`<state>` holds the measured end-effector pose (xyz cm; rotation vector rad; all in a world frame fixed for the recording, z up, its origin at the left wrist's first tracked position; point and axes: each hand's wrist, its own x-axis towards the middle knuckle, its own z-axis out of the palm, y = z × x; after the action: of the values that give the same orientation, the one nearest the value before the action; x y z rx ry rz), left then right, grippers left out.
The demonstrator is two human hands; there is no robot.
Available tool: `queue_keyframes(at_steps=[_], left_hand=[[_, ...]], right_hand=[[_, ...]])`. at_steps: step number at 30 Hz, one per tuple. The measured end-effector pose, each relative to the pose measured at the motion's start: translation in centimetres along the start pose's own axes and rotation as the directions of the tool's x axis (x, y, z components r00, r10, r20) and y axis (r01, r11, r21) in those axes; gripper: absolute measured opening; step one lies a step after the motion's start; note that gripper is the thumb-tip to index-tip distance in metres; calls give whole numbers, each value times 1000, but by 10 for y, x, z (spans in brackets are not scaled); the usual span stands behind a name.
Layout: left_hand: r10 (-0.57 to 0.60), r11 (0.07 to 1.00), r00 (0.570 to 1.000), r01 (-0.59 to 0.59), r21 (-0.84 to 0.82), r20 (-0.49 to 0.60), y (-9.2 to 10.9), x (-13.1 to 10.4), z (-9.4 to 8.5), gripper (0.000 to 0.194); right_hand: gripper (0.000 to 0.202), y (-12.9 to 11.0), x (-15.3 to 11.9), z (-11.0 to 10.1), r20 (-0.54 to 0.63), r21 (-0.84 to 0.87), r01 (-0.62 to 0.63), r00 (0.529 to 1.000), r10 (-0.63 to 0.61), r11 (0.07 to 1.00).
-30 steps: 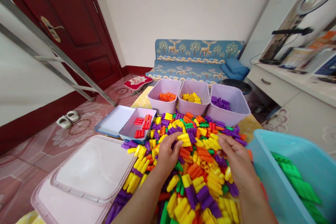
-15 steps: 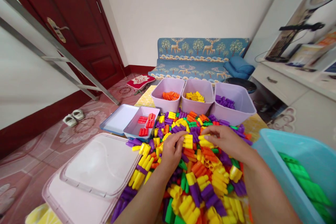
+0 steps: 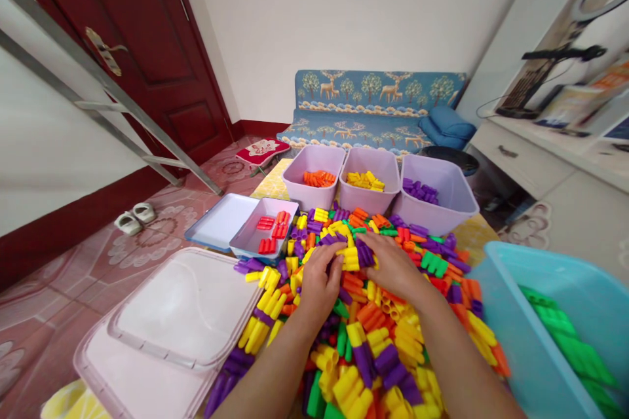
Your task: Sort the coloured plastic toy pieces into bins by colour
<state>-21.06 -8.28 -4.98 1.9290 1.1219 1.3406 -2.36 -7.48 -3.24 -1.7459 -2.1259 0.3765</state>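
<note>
On the table lies a big heap of plastic tube-shaped building blocks (image 3: 371, 317) in yellow, purple, orange, green and red. My left hand (image 3: 319, 278) is closed, thumb and fingers at the left end of a yellow block (image 3: 350, 259). Against that block's right end sits a purple block (image 3: 364, 253); I cannot tell whether the two are joined. My right hand (image 3: 396, 266) has its fingers curled around the purple block's right side, fingertips partly hidden.
Three lilac bins hold orange (image 3: 314, 200), yellow (image 3: 368, 200) and purple blocks (image 3: 437, 216). A small box (image 3: 255, 250) holds red blocks; a blue tub (image 3: 535, 314) at right holds green ones. Pale lids (image 3: 181, 304) lie at left. A ladder (image 3: 118, 107) leans near the door.
My right hand has moved left, from over yellow blocks to the purple block beside my left hand. More of the heap at right is uncovered. My left hand has stayed nearly still.
</note>
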Motion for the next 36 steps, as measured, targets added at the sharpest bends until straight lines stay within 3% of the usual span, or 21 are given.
queue_keyframes(at_steps=[5,8,11,13,16,19,22,25,30,34,36], left_hand=[[19,1000,1000,-20,25,25,1,1,1,19],[20,999,999,-21,29,25,1,0,1,17],[21,999,999,-22,36,26,3,-1,1,17],[31,999,998,-33,37,48,4,-1,1,22],[64,997,992,-69,41,110,5,0,0,31],[76,996,989,-80,28,125,3,0,0,26],[65,998,993,-66,0,103,1,0,1,18],[41,999,996,-41,-8,84,1,0,1,15],[-10,999,998,7,34,70,0,-1,2,18],[-52,996,996,47,75,70,-3,-2,3,21],[-53,996,996,47,79,78,-4,-2,3,21]], right_hand=[[57,-8,0,-4,-31,-84,40,999,-43,996],[52,-11,1,-11,-110,2,7,994,-7,1000],[45,-10,-4,-16,-209,181,-68,972,106,981],[43,-11,-12,-17,-239,369,-65,957,162,927],[42,-17,-25,-14,-216,641,-12,957,194,768],[42,-25,-35,-4,-170,761,-24,957,235,648],[44,-26,-38,8,-145,787,-41,958,248,616],[47,-21,-38,14,-138,765,-58,958,250,641],[41,-13,-41,5,-215,686,-72,931,295,724],[45,-10,-45,-3,-142,772,-119,926,351,624],[50,-8,-46,-4,-124,767,-136,927,353,627]])
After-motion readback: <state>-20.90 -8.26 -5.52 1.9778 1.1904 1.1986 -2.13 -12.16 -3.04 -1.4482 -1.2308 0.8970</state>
